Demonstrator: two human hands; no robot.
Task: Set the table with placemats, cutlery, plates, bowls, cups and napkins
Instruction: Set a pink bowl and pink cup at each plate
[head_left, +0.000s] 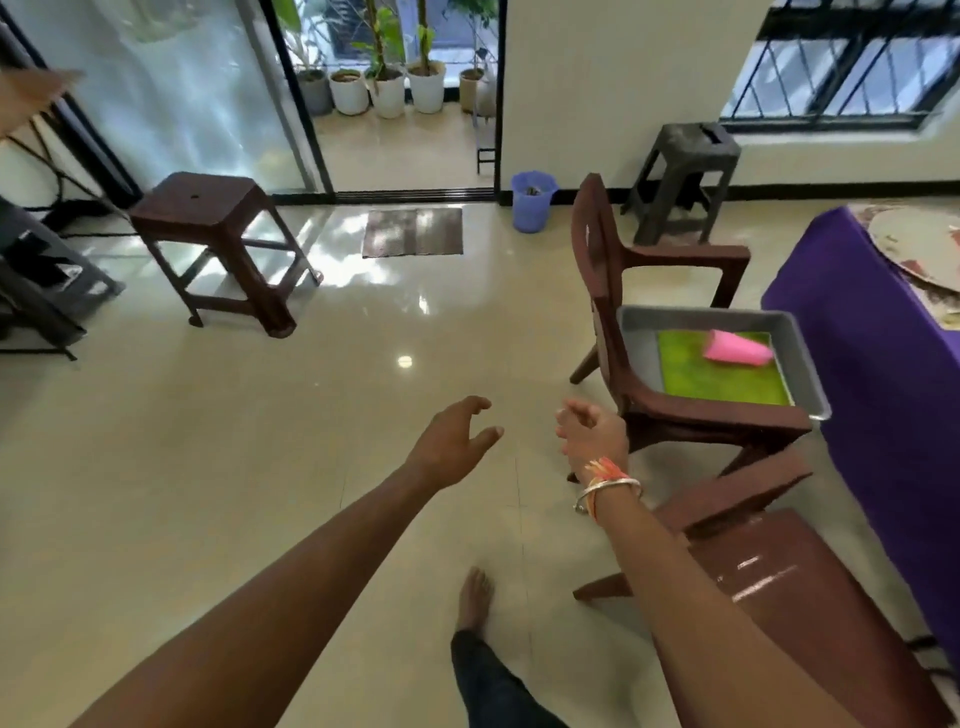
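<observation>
A metal tray (639, 353) rests on the seat of a brown plastic chair (602, 280) at the right. Inside it lie a green mat (717, 384) and a pink cup (735, 349) tipped on its side. Both my hands are stretched out over the floor, left of the tray. My left hand (457, 441) has relaxed, spread fingers and holds nothing. My right hand (589, 431), with bangles at the wrist, has loosely curled fingers and is empty too. A table with a purple cloth (883, 353) stands at the far right, with a round placemat (919, 239) on it.
A second brown chair (789, 587) stands close at the lower right. A brown stool (208, 223) is at the left, a grey stool (685, 171) and a blue bin (532, 200) by the far wall. Open tiled floor lies ahead. My bare foot (475, 597) shows below.
</observation>
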